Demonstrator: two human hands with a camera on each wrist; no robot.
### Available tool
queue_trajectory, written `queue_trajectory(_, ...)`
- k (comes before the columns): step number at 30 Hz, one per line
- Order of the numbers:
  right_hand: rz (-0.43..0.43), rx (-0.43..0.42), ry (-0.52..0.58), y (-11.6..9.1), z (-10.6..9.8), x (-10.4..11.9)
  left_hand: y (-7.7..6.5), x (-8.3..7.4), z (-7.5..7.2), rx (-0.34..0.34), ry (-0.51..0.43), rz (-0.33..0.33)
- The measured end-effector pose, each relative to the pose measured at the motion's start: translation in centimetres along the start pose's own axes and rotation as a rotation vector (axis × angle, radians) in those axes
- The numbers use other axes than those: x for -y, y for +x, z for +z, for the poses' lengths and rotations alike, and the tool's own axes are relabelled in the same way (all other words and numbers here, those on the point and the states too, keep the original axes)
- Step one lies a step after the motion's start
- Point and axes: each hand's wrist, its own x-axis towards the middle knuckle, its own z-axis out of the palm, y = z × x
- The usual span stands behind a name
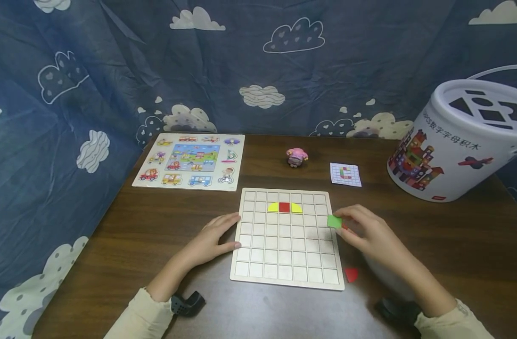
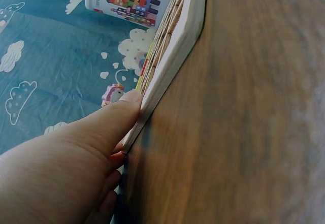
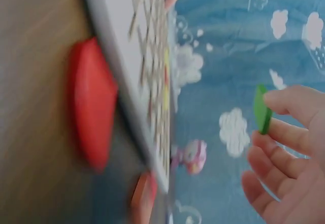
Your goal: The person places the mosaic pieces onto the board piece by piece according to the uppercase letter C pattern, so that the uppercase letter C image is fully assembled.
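A pale wooden grid board [image 1: 274, 242] lies on the table. In its second row from the top, a red square tile [image 1: 284, 207] sits between two yellow quarter-round tiles, the left one [image 1: 273, 207] and the right one [image 1: 297, 208]. My left hand [image 1: 211, 238] rests at the board's left edge, thumb and fingertips touching the side. Between thumb and fingers, my right hand [image 1: 370, 235] pinches a green square tile [image 3: 262, 109], held up over the board's right edge. One red tile [image 1: 351, 274] with a curved side lies beside the lower right edge; another red piece [image 1: 345, 227] shows partly behind the right fingers.
A small pattern card [image 1: 345, 174] lies behind the board on the right, with a pink toy figure [image 1: 297, 157] left of it. At the back left is a vehicle picture puzzle [image 1: 188, 161]. A large white bucket [image 1: 449, 141] with a shape-hole lid stands on the right.
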Motion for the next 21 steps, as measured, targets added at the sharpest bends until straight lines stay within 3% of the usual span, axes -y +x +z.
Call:
queue_trajectory(11, -0.036, -0.001, 0.183, 5.9, 3.8, 3.3, 0.0, 0.0, 0.0, 0.001, 0.001, 0.006)
queue_trajectory(16, -0.013, 0.08, 0.234, 7.6, 6.3, 3.6, 0.0, 0.0, 0.0, 0.0, 0.006, 0.007)
queue_trajectory(21, 0.063, 0.206, 0.247, 8.1, 8.6, 2.8, 0.1, 0.0, 0.0, 0.001, 0.008, 0.011)
